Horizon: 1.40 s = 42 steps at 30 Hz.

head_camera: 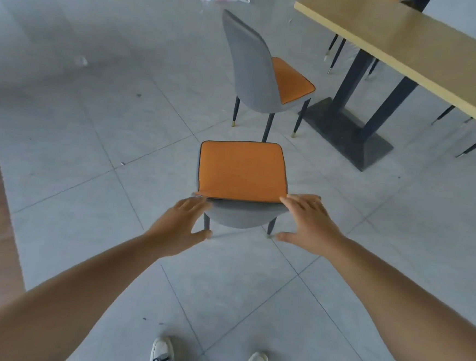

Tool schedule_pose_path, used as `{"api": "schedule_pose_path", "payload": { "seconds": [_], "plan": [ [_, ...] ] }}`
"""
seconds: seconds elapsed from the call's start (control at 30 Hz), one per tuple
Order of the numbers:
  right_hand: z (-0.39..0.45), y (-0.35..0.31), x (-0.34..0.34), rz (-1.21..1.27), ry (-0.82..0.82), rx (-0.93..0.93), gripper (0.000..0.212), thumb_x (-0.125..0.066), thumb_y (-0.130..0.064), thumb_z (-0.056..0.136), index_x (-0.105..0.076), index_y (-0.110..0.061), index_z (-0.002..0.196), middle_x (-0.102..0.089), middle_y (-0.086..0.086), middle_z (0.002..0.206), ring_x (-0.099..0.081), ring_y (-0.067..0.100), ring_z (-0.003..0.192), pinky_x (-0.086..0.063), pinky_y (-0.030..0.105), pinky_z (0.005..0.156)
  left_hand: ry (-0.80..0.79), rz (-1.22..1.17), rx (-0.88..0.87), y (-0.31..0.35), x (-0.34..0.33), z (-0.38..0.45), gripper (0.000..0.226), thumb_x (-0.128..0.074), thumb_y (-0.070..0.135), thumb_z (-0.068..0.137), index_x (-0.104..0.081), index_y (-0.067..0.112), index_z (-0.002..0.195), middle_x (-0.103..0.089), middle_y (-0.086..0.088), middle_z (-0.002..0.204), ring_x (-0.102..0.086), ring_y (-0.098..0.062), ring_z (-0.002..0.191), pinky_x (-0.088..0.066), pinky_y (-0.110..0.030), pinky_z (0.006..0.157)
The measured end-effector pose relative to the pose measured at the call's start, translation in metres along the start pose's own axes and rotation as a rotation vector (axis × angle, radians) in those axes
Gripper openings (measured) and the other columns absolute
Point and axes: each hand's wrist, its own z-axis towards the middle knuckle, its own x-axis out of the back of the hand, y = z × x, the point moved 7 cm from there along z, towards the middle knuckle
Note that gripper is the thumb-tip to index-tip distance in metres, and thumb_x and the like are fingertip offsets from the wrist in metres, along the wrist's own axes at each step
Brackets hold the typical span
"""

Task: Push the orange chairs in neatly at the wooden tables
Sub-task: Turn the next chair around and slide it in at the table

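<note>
My left hand (180, 227) and right hand (310, 224) lie spread, fingers straight, on the near chair's (242, 170) backrest. The tabletop (412, 43) sits at two o'clock; pushing straight risks hitting the second chair (257, 70).

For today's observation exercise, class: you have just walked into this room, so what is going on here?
A person stands behind an orange-seated chair, reaching with both hands for its grey backrest top. The left hand and right hand are open at either end of it; a firm hold cannot be confirmed. The chair stands in the open floor, away from the wooden table. A second chair stands nearer the table, also not pushed in.
</note>
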Motion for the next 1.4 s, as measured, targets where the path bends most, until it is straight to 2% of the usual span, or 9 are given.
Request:
{"api": "schedule_pose_path", "payload": {
  "seconds": [0.23, 0.33, 0.43, 0.63, 0.8, 0.93, 1.07, 1.27, 1.4],
  "plan": [
    [0.044, 0.019, -0.012, -0.075, -0.030, 0.008, 0.083, -0.064, -0.058, 0.082, -0.025, -0.029, 0.149, -0.031, -0.003, 0.155, -0.027, 0.022, 0.141, -0.015, 0.048, 0.117, 0.064, -0.004, 0.177, 0.019, -0.028, 0.028, 0.083, -0.064, 0.046, 0.088, -0.016, 0.024, 0.152, -0.012, 0.002, 0.161, -0.004, -0.024, 0.148, -0.027, -0.046, 0.114],
    [0.062, 0.026, -0.011, -0.123, -0.034, -0.034, 0.065, -0.065, -0.045, 0.086, -0.037, -0.032, 0.143, -0.046, -0.005, 0.144, -0.044, 0.024, 0.129, -0.034, 0.046, 0.107, 0.032, 0.009, 0.216, 0.010, -0.026, 0.050, 0.073, -0.065, 0.040, 0.088, -0.027, 0.022, 0.148, -0.027, 0.001, 0.156, -0.013, -0.027, 0.146, -0.033, -0.045, 0.111],
    [0.067, 0.035, -0.013, -0.096, -0.042, -0.052, 0.062, -0.067, -0.041, 0.084, -0.042, -0.029, 0.140, -0.053, -0.003, 0.137, -0.050, 0.027, 0.121, -0.045, 0.047, 0.096, 0.029, 0.020, 0.213, 0.005, -0.021, 0.074, 0.048, -0.063, 0.033, 0.090, -0.048, 0.020, 0.134, -0.052, -0.001, 0.133, -0.037, -0.027, 0.130, -0.045, -0.041, 0.094],
    [0.071, 0.044, -0.008, -0.070, 0.016, -0.043, 0.049, -0.066, -0.035, 0.082, -0.053, -0.032, 0.129, -0.063, -0.005, 0.106, -0.056, 0.020, 0.090, -0.042, 0.031, 0.071, 0.001, 0.013, 0.119, -0.004, -0.027, 0.087, 0.037, -0.058, 0.026, 0.093, -0.052, 0.020, 0.130, -0.057, 0.001, 0.125, -0.044, -0.026, 0.121, -0.047, -0.043, 0.089],
    [0.065, 0.043, -0.007, -0.075, -0.035, -0.110, 0.028, -0.063, -0.028, 0.083, -0.060, -0.030, 0.111, -0.062, -0.005, 0.083, -0.056, 0.020, 0.073, -0.045, 0.031, 0.061, -0.059, 0.039, 0.074, 0.000, -0.025, 0.091, 0.035, -0.058, 0.028, 0.094, -0.052, 0.018, 0.127, -0.058, -0.004, 0.120, -0.046, -0.027, 0.117, -0.045, -0.039, 0.089],
    [0.054, 0.038, -0.003, -0.051, -0.059, -0.152, 0.027, -0.063, -0.026, 0.084, -0.060, -0.031, 0.110, -0.059, -0.006, 0.088, -0.058, 0.021, 0.077, -0.049, 0.032, 0.064, -0.120, 0.045, 0.032, 0.005, -0.024, 0.094, 0.037, -0.058, 0.030, 0.094, -0.048, 0.020, 0.128, -0.055, -0.004, 0.127, -0.044, -0.027, 0.120, -0.044, -0.040, 0.093],
    [0.027, 0.047, 0.001, -0.036, -0.012, -0.216, 0.019, -0.061, -0.027, 0.084, -0.062, -0.034, 0.102, -0.061, -0.009, 0.094, -0.054, 0.016, 0.073, -0.040, 0.025, 0.059, -0.165, 0.055, -0.071, 0.026, -0.030, 0.106, 0.035, -0.057, 0.032, 0.093, -0.047, 0.022, 0.126, -0.052, -0.002, 0.130, -0.044, -0.026, 0.122, -0.044, -0.042, 0.094],
    [-0.033, 0.082, -0.001, 0.021, 0.035, -0.453, 0.022, -0.054, -0.029, 0.083, -0.056, -0.040, 0.102, -0.062, -0.012, 0.092, -0.055, 0.014, 0.074, -0.040, 0.023, 0.060, -0.272, 0.103, -0.286, 0.080, -0.049, 0.141, 0.031, -0.060, 0.037, 0.092, -0.046, 0.026, 0.117, -0.049, 0.001, 0.126, -0.044, -0.023, 0.120, -0.043, -0.045, 0.098],
    [-0.064, 0.114, -0.001, 0.037, 0.068, -0.588, 0.016, -0.051, -0.032, 0.083, -0.056, -0.039, 0.096, -0.062, -0.014, 0.093, -0.049, 0.011, 0.073, -0.035, 0.021, 0.059, -0.319, 0.125, -0.408, 0.124, -0.062, 0.173, 0.037, -0.060, 0.039, 0.092, -0.047, 0.028, 0.125, -0.047, 0.003, 0.131, -0.040, -0.021, 0.124, -0.041, -0.046, 0.101]
  ]
}}
